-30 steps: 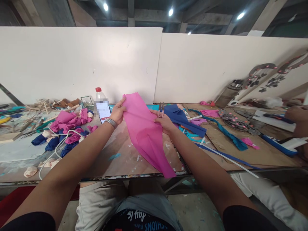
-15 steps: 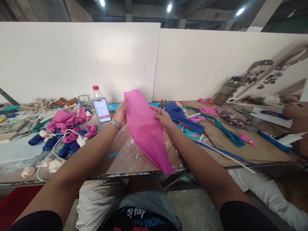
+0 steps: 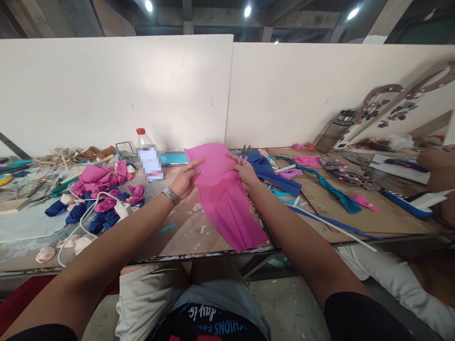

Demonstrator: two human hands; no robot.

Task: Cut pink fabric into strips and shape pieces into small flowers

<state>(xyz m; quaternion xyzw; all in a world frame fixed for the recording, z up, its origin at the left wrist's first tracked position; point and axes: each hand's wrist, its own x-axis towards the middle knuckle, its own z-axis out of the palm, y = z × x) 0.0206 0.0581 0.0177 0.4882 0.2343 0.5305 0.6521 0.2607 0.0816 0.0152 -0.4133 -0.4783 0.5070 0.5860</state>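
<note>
A long sheet of pink crepe paper (image 3: 222,189) hangs between my two hands above the table, its lower end reaching the front edge. My left hand (image 3: 186,181) pinches its left edge, thumb and fingers on the paper. On the opposite edge, my right hand (image 3: 245,173) grips the paper and also keeps a small pair of scissors (image 3: 244,154), blades pointing up. Behind the right hand lie folded dark blue paper pieces (image 3: 277,177).
Pink, blue and cream rolled paper flowers (image 3: 94,180) lie at left with a white cable (image 3: 80,222). A bottle (image 3: 144,139) and a phone (image 3: 150,163) stand behind. At right are a teal strip (image 3: 330,184), a metal flask (image 3: 337,130) and another person's arm (image 3: 441,175).
The paper's top has come down and its lower end has spread out to the right. My left hand has moved slightly right and down along the edge.
</note>
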